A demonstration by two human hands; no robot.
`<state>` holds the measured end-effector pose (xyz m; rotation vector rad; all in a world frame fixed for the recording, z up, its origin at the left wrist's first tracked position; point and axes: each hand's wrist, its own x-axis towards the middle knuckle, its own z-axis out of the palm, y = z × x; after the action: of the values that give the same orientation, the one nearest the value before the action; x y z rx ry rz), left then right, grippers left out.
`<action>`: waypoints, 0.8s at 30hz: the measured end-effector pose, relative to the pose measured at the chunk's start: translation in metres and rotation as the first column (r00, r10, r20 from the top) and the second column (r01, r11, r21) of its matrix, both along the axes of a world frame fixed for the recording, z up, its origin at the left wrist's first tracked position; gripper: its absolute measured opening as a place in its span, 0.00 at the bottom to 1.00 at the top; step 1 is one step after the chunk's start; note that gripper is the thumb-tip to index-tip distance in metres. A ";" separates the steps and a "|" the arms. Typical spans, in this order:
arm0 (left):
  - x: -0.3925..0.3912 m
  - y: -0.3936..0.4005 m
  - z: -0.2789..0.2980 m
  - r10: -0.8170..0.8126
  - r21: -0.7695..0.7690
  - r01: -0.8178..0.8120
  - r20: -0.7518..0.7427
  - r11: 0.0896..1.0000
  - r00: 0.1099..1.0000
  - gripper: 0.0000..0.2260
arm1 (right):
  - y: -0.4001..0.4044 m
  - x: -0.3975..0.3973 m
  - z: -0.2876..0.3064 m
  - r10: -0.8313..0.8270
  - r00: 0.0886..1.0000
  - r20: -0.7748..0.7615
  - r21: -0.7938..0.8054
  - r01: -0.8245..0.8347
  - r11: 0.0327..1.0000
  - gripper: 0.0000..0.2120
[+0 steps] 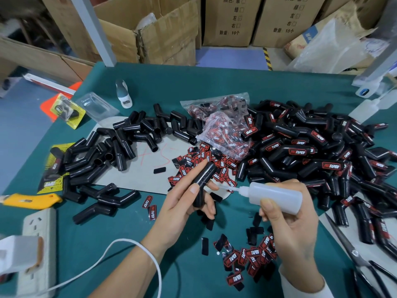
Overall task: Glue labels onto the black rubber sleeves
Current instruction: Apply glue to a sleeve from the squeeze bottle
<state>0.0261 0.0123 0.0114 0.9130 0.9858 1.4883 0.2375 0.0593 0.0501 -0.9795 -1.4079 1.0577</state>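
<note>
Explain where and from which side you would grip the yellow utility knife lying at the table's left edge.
Judging by its pose, grip the yellow utility knife round the thick yellow handle, coming from above. It lies flat on the green table with its handle end pointing right towards the bent black rubber sleeves; the left end runs out of frame.

Left hand (182, 203): forearm enters from bottom-left, palm up, thumb on top and fingers curled beneath, gripping black rubber sleeve (204, 182) angled up-right. Right hand (294, 220): forearm enters from bottom-right, white cuff at wrist, fingers and thumb wrapped round glue bottle (277, 195), nozzle pointing left at sleeve. Hands close, not touching, both raised above table (133, 222).
</note>
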 end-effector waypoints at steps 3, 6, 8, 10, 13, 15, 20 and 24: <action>0.000 0.000 -0.001 0.004 -0.002 -0.004 -0.004 1.000 1.000 0.22 | 0.000 0.000 0.001 0.002 1.000 0.000 -0.005 -0.002 1.000 0.14; 0.000 0.000 -0.001 0.006 -0.001 -0.006 -0.007 1.000 1.000 0.22 | 0.001 0.000 0.001 -0.002 1.000 -0.001 -0.006 0.002 1.000 0.15; 0.000 0.000 -0.001 0.005 -0.001 -0.005 -0.009 1.000 1.000 0.22 | 0.001 0.000 0.000 -0.002 1.000 -0.001 -0.008 0.002 1.000 0.15; 0.000 -0.001 0.000 0.006 -0.001 -0.006 -0.004 1.000 1.000 0.22 | 0.001 0.000 -0.001 0.001 1.000 -0.002 -0.011 -0.001 1.000 0.16; 0.000 -0.001 0.001 0.004 0.004 -0.004 0.012 1.000 1.000 0.22 | 0.001 0.002 -0.001 0.001 1.000 -0.002 -0.005 -0.001 1.000 0.15; 0.000 -0.001 0.002 -0.002 0.008 0.001 0.018 1.000 1.000 0.22 | 0.001 0.002 -0.001 0.001 1.000 -0.002 -0.004 -0.001 1.000 0.15; 0.000 -0.001 0.002 -0.005 -0.001 0.005 0.030 1.000 1.000 0.22 | 0.002 0.002 -0.001 0.003 1.000 -0.003 0.005 -0.003 1.000 0.15; 0.001 -0.001 0.002 0.001 -0.003 -0.001 0.036 1.000 0.999 0.21 | 0.001 0.002 -0.002 0.010 1.000 -0.008 0.009 -0.010 1.000 0.14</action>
<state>0.0272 0.0115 0.0130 0.8815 0.9621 1.4990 0.2394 0.0608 0.0481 -0.9623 -1.4111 1.0606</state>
